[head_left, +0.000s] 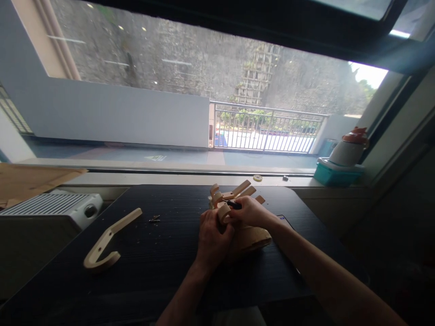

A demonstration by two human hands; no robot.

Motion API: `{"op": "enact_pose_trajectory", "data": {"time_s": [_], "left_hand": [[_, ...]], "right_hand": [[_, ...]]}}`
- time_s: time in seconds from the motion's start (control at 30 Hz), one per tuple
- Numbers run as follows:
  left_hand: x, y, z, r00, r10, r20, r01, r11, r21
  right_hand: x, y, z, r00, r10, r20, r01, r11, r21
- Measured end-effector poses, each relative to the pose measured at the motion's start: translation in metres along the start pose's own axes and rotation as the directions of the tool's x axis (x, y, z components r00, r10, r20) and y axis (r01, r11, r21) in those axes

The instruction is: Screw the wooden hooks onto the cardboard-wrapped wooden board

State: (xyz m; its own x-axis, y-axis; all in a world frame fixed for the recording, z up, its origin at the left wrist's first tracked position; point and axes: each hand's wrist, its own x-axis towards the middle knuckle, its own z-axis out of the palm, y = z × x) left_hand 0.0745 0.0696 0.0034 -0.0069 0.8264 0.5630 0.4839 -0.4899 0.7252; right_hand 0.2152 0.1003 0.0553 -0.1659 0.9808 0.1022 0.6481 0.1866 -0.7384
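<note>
A wooden assembly [249, 237] with several hook-shaped arms sticking up at its far end rests on the dark table [152, 280]. My left hand [212, 240] is closed around the near side of the wooden assembly, steadying it. My right hand [249, 212] is closed on a small black tool [234, 204], its tip against one wooden hook of the assembly. A separate wooden hook [108, 240] lies loose on the table to the left. A few small screws [154, 219] lie between the loose hook and my hands.
A white ribbed appliance [57, 208] stands left of the table, with cardboard [27, 181] behind it. On the window sill sit a teal box [336, 174] with a white and red object on top, and a small roll of tape [257, 178].
</note>
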Motion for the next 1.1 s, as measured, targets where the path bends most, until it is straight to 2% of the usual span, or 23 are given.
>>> {"op": "enact_pose_trajectory", "data": {"time_s": [0.17,0.23,0.3,0.33,0.4,0.5,0.6,0.7,0.8,0.83,0.93,1.03,1.1], "left_hand": [[-0.001,0.004,-0.001,0.998,-0.054,0.02,0.054,0.998,-0.026],[-0.004,0.005,-0.009,0.996,-0.075,0.054,0.078,0.996,-0.051],[-0.004,0.002,-0.02,0.988,-0.127,0.091,0.137,0.984,-0.116],[-0.001,-0.002,-0.025,0.969,-0.219,0.113,0.24,0.946,-0.22],[0.014,-0.012,-0.03,0.91,-0.414,0.016,0.38,0.819,-0.43],[0.047,-0.027,-0.021,0.872,-0.49,0.019,0.437,0.758,-0.484],[0.064,-0.03,-0.009,0.859,-0.491,0.143,0.495,0.728,-0.474],[0.042,-0.017,-0.02,0.864,-0.454,0.218,0.502,0.741,-0.446],[-0.01,-0.005,-0.046,0.859,-0.438,0.266,0.508,0.79,-0.342],[-0.027,-0.004,-0.054,0.872,-0.42,0.253,0.482,0.83,-0.282],[-0.063,-0.008,-0.064,0.946,-0.316,0.07,0.322,0.938,-0.126],[-0.072,-0.017,-0.061,0.964,-0.263,0.048,0.264,0.965,-0.009],[-0.072,-0.021,-0.058,0.971,-0.236,0.029,0.234,0.97,0.063]], "right_hand": [[0.004,-0.001,-0.028,0.994,0.033,-0.104,-0.019,0.99,0.139],[-0.004,-0.002,-0.042,0.982,0.054,-0.182,-0.015,0.978,0.21],[-0.022,0.0,-0.046,0.96,0.08,-0.27,0.0,0.959,0.282],[-0.035,0.002,-0.042,0.955,0.09,-0.282,0.001,0.952,0.307],[-0.061,0.009,-0.024,0.937,0.147,-0.316,0.007,0.899,0.438],[-0.089,0.019,0.01,0.87,0.222,-0.44,0.034,0.863,0.504],[-0.089,0.025,0.024,0.812,0.244,-0.53,0.042,0.882,0.469],[-0.071,0.032,0.016,0.784,0.239,-0.572,0.032,0.906,0.423],[-0.061,0.039,0.007,0.794,0.213,-0.569,0.04,0.916,0.399],[-0.061,0.039,0.007,0.8,0.196,-0.568,0.052,0.919,0.391],[-0.076,0.035,0.016,0.786,0.198,-0.586,0.06,0.919,0.39],[-0.099,0.022,0.026,0.748,0.309,-0.588,-0.021,0.896,0.444],[-0.113,0.012,0.03,0.704,0.378,-0.602,-0.049,0.871,0.489]]}}
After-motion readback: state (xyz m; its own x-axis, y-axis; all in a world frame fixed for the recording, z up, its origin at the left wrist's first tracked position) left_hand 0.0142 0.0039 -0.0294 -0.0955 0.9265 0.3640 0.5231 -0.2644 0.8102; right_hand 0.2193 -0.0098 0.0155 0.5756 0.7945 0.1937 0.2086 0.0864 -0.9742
